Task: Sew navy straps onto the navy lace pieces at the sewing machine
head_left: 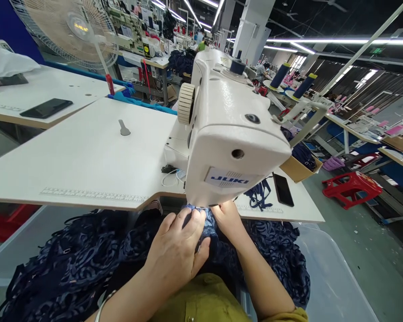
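A white sewing machine [237, 129] stands in the middle, its head over navy patterned fabric [210, 226]. My left hand [179, 239] lies on this fabric just below the machine head, fingers bent and pressed onto it. Close beside it on the right, my right hand [226, 217] holds the fabric's edge, its fingertips partly hidden under the machine head. The needle area cannot be seen. More dark blue patterned fabric [77, 255] is heaped to the left and right of my arms, below the table edge.
The white table [97, 152] bears a small metal piece [124, 128] at left and a phone [283, 189] at right, near navy straps [258, 194]. Plastic bins [332, 268] lie below. A fan [70, 29], a thread stand and a red stool [352, 188] are farther off.
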Action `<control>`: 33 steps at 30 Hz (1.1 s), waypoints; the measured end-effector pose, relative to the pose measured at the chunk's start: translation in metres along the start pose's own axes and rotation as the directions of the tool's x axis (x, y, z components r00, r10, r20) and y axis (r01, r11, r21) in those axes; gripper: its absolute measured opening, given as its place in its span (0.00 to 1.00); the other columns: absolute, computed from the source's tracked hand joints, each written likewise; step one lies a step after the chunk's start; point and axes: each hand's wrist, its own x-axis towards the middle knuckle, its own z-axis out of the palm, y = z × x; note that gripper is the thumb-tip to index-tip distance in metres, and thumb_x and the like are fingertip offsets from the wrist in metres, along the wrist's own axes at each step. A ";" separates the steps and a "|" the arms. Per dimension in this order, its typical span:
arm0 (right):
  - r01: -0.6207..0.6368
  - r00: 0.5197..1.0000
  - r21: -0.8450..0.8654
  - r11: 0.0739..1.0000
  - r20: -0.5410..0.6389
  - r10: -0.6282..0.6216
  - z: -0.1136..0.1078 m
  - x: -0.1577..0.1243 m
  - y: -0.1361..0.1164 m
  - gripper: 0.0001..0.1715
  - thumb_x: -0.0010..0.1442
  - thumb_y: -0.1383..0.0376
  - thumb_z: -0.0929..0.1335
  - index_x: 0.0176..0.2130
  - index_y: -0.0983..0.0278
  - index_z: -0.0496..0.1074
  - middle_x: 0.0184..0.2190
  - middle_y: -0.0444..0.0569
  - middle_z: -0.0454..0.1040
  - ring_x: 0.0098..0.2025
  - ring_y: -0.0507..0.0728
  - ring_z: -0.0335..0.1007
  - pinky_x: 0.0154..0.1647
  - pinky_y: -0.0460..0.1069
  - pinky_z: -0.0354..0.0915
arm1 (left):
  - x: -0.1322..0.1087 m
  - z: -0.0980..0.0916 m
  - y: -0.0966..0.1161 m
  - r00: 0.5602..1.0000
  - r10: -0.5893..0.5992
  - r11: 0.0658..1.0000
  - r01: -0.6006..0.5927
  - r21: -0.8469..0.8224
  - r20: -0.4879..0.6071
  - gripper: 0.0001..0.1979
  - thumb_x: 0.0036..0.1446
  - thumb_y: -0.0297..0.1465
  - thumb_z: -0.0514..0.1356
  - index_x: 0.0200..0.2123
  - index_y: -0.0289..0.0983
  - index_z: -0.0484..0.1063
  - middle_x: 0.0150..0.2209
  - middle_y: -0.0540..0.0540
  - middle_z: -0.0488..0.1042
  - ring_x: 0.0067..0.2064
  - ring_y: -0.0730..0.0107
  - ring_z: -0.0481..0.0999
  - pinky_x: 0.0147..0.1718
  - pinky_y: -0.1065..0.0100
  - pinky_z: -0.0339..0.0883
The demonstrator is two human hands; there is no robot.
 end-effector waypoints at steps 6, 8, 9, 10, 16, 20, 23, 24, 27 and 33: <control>-0.001 0.999 0.128 0.992 -0.037 0.006 0.002 -0.004 0.005 0.04 0.60 0.67 0.60 0.34 0.62 0.64 0.21 0.38 0.63 0.25 0.51 0.59 0.29 0.46 0.56 | 0.000 0.006 0.004 1.000 -0.007 0.999 0.006 0.041 0.000 0.17 0.62 0.30 0.51 0.50 0.32 0.72 0.48 0.44 0.76 0.49 0.56 0.70 0.46 0.58 0.58; 0.013 0.998 0.198 0.980 -0.055 -0.002 0.003 -0.009 0.005 0.04 0.61 0.65 0.60 0.35 0.61 0.63 0.22 0.37 0.60 0.25 0.51 0.59 0.30 0.46 0.57 | -0.002 0.008 0.004 1.000 -0.013 0.999 0.013 0.035 -0.025 0.17 0.61 0.28 0.50 0.50 0.31 0.72 0.48 0.42 0.76 0.49 0.57 0.71 0.47 0.59 0.58; 0.018 0.998 0.228 0.973 -0.057 -0.005 0.003 -0.011 0.005 0.03 0.61 0.64 0.61 0.35 0.61 0.63 0.22 0.37 0.60 0.26 0.51 0.59 0.31 0.46 0.57 | -0.004 0.009 0.003 0.999 -0.015 1.000 0.016 0.026 -0.035 0.17 0.61 0.26 0.49 0.50 0.31 0.71 0.48 0.41 0.75 0.50 0.59 0.71 0.48 0.60 0.58; 0.020 0.999 0.252 0.968 -0.054 -0.006 0.003 -0.014 0.005 0.04 0.61 0.64 0.61 0.36 0.61 0.63 0.22 0.37 0.59 0.26 0.51 0.59 0.32 0.46 0.58 | -0.006 0.010 0.003 0.999 -0.002 1.000 0.003 0.011 -0.044 0.18 0.61 0.25 0.49 0.51 0.32 0.70 0.49 0.41 0.75 0.50 0.61 0.71 0.49 0.61 0.58; -0.008 0.999 0.245 0.969 -0.042 0.019 0.003 -0.021 -0.001 0.05 0.62 0.62 0.61 0.38 0.61 0.61 0.23 0.36 0.58 0.25 0.51 0.58 0.31 0.46 0.57 | -0.016 0.010 0.000 0.998 0.066 0.998 -0.066 0.015 -0.014 0.21 0.60 0.21 0.50 0.55 0.38 0.68 0.52 0.47 0.74 0.52 0.66 0.71 0.52 0.64 0.55; -0.006 0.996 0.162 0.987 -0.083 0.020 0.003 -0.017 -0.004 0.02 0.61 0.65 0.61 0.34 0.60 0.61 0.22 0.37 0.61 0.27 0.52 0.61 0.33 0.46 0.57 | -0.016 0.007 0.001 0.999 0.028 0.997 -0.026 0.077 -0.020 0.19 0.61 0.21 0.49 0.53 0.35 0.69 0.51 0.47 0.75 0.50 0.65 0.72 0.47 0.63 0.56; -0.009 0.996 0.138 0.990 -0.086 0.021 0.003 -0.015 -0.005 0.01 0.60 0.66 0.61 0.34 0.60 0.61 0.23 0.38 0.64 0.28 0.52 0.63 0.33 0.46 0.57 | -0.014 0.005 0.004 1.000 0.021 0.995 -0.020 0.098 -0.009 0.21 0.62 0.20 0.46 0.52 0.35 0.71 0.51 0.47 0.75 0.50 0.66 0.72 0.46 0.63 0.56; -0.012 0.996 0.134 0.991 -0.081 0.023 0.002 -0.015 -0.005 0.01 0.60 0.66 0.61 0.34 0.60 0.62 0.23 0.38 0.65 0.28 0.52 0.64 0.33 0.46 0.57 | -0.013 0.004 0.005 1.000 0.017 0.994 -0.016 0.104 -0.012 0.21 0.62 0.20 0.46 0.52 0.35 0.71 0.51 0.47 0.76 0.50 0.66 0.72 0.46 0.63 0.56; -0.021 0.997 0.121 0.992 -0.067 0.030 0.002 -0.015 -0.005 0.03 0.60 0.66 0.61 0.37 0.61 0.63 0.23 0.38 0.66 0.28 0.53 0.65 0.33 0.47 0.58 | -0.011 0.002 0.007 1.000 0.003 0.993 -0.002 0.119 -0.009 0.21 0.62 0.19 0.46 0.52 0.35 0.71 0.51 0.47 0.75 0.50 0.65 0.72 0.45 0.63 0.56; -0.023 0.996 0.082 0.996 -0.084 0.030 0.003 -0.013 -0.002 0.02 0.58 0.67 0.61 0.35 0.60 0.61 0.24 0.39 0.67 0.28 0.53 0.65 0.32 0.47 0.58 | -0.011 0.004 0.009 1.000 -0.010 0.991 0.011 0.130 -0.008 0.21 0.63 0.20 0.44 0.53 0.33 0.70 0.51 0.47 0.75 0.50 0.65 0.72 0.44 0.62 0.56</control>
